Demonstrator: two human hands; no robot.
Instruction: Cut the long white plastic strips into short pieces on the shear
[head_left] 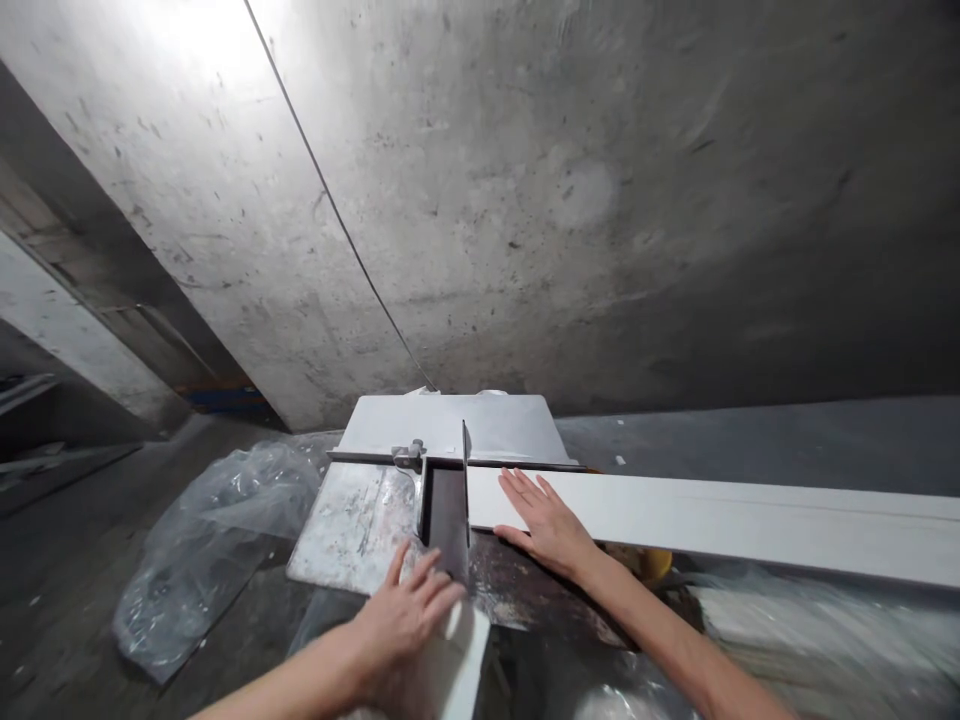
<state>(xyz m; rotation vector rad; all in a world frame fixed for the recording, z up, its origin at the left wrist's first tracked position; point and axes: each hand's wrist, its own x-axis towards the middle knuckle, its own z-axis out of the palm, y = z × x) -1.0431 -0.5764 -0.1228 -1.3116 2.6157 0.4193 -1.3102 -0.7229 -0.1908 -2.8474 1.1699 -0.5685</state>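
Note:
My right hand (551, 525) lies flat with fingers spread on the near end of a long white board (720, 510), which stretches off to the right. That board's left end is against a thin upright dark blade (465, 450) on a worn metal saw table (352, 520). My left hand (412, 605) is at the table's front edge, fingers apart and slightly blurred. Directly under and beside it is a shorter white piece (465, 660), tilted down toward me; whether the palm touches it is hidden. A metal guide with a clamp knob (409, 455) sits left of the blade.
A white panel (405, 420) stands behind the saw, close to the concrete wall (480, 220). Clear plastic sheeting (225, 530) lies on the floor at left. Wrapped pale material (817, 640) and a yellow container (656, 565) are at right, below the board.

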